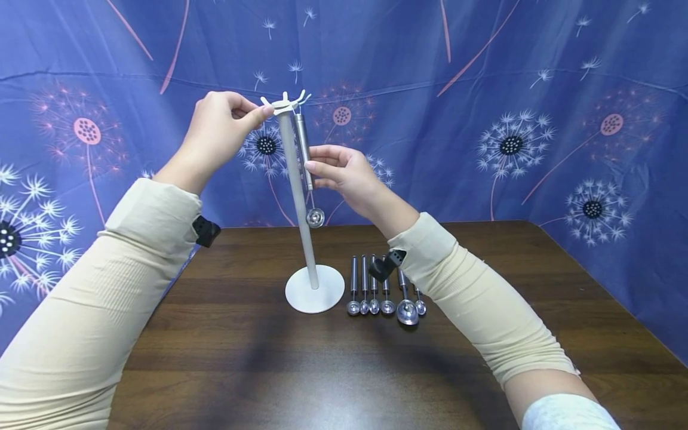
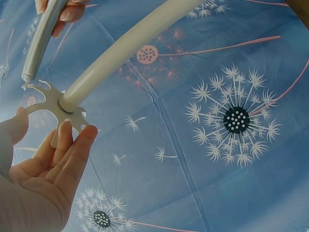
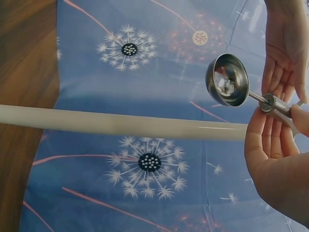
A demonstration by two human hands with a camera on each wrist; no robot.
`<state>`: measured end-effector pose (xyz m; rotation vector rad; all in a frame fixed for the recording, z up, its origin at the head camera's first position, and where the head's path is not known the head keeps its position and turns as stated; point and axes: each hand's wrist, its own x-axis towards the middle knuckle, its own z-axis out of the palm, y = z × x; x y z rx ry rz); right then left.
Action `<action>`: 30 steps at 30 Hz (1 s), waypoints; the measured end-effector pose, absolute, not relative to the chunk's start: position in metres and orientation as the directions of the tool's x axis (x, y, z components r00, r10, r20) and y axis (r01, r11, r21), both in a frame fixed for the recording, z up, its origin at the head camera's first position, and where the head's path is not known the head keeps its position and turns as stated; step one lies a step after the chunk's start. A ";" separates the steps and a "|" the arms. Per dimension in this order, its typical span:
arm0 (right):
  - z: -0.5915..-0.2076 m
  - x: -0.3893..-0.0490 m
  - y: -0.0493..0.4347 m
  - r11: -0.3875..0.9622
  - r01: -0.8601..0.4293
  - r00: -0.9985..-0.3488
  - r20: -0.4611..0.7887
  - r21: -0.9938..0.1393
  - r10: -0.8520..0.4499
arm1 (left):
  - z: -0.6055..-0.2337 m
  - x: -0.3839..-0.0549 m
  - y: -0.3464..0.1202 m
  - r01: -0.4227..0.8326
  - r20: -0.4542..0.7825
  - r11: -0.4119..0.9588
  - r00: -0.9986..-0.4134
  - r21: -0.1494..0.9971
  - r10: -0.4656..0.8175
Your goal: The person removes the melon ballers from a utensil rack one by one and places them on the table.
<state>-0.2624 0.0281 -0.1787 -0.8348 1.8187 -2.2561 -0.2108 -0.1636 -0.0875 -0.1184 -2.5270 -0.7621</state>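
A white stand (image 1: 298, 209) with a ring of upturned hooks (image 2: 58, 104) at its top rises from a round base. My left hand (image 1: 223, 128) holds the hook ring at its left side, thumb on one hook and fingertips beneath others in the left wrist view. My right hand (image 1: 346, 176) pinches the handle of a metal scoop (image 3: 227, 79) with a deep round bowl. The scoop hangs bowl-down beside the pole, its handle's top end at a hook tip. Whether the handle's loop sits on that hook is too small to tell.
Several metal scoops (image 1: 407, 312) of differing sizes lie in a row on the brown wooden table (image 1: 242, 358), right of the stand's base (image 1: 303, 301). My right sleeve and wrist camera partly cover them. A blue dandelion-print cloth (image 1: 408, 89) hangs behind.
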 end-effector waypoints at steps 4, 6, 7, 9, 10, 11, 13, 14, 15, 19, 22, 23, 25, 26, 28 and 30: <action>-0.178 -0.259 0.030 -0.279 -0.287 -0.816 0.387 -0.916 -0.430 | -0.088 -0.210 -0.163 0.216 0.479 0.837 -0.875 0.503 -0.063; -0.177 -0.257 0.031 -0.284 -0.310 -0.807 0.409 -0.907 -0.426 | -0.088 -0.210 -0.164 0.216 0.476 0.832 -0.877 0.510 -0.064; -0.177 -0.256 0.031 -0.284 -0.317 -0.805 0.415 -0.905 -0.425 | -0.087 -0.210 -0.164 0.215 0.473 0.829 -0.879 0.516 -0.066; -0.177 -0.254 0.033 -0.279 -0.322 -0.807 0.416 -0.905 -0.419 | -0.087 -0.210 -0.164 0.214 0.470 0.825 -0.880 0.523 -0.069; -0.177 -0.254 0.033 -0.279 -0.314 -0.813 0.408 -0.908 -0.415 | -0.087 -0.210 -0.164 0.213 0.468 0.823 -0.881 0.527 -0.072; -0.178 -0.253 0.034 -0.278 -0.304 -0.821 0.399 -0.911 -0.409 | -0.087 -0.210 -0.165 0.213 0.465 0.819 -0.882 0.534 -0.074; -0.180 -0.254 0.036 -0.274 -0.286 -0.835 0.379 -0.918 -0.399 | -0.086 -0.210 -0.165 0.211 0.459 0.811 -0.885 0.546 -0.078; -0.181 -0.255 0.038 -0.268 -0.280 -0.842 0.370 -0.922 -0.393 | -0.086 -0.211 -0.165 0.211 0.456 0.808 -0.887 0.551 -0.080; -0.182 -0.256 0.039 -0.266 -0.270 -0.849 0.359 -0.925 -0.388 | -0.086 -0.211 -0.165 0.209 0.451 0.804 -0.889 0.557 -0.081; -0.188 -0.259 0.045 -0.243 -0.250 -0.861 0.330 -0.937 -0.387 | -0.087 -0.212 -0.165 0.202 0.440 0.796 -0.894 0.570 -0.088; -0.191 -0.261 0.051 -0.220 -0.249 -0.863 0.319 -0.943 -0.393 | -0.088 -0.212 -0.165 0.203 0.440 0.788 -0.893 0.581 -0.095; -0.192 -0.261 0.053 -0.211 -0.250 -0.863 0.316 -0.945 -0.393 | -0.088 -0.212 -0.165 0.205 0.442 0.784 -0.892 0.586 -0.097; -0.194 -0.262 0.058 -0.192 -0.253 -0.865 0.311 -0.948 -0.393 | -0.088 -0.212 -0.165 0.210 0.446 0.775 -0.889 0.596 -0.102; -0.196 -0.262 0.060 -0.183 -0.252 -0.867 0.306 -0.950 -0.393 | -0.089 -0.212 -0.165 0.210 0.447 0.771 -0.888 0.602 -0.107; -0.199 -0.263 0.065 -0.166 -0.250 -0.871 0.297 -0.954 -0.391 | -0.089 -0.212 -0.165 0.210 0.448 0.764 -0.887 0.610 -0.114; -0.202 -0.263 0.070 -0.155 -0.243 -0.877 0.285 -0.958 -0.386 | -0.088 -0.211 -0.166 0.205 0.441 0.757 -0.889 0.620 -0.121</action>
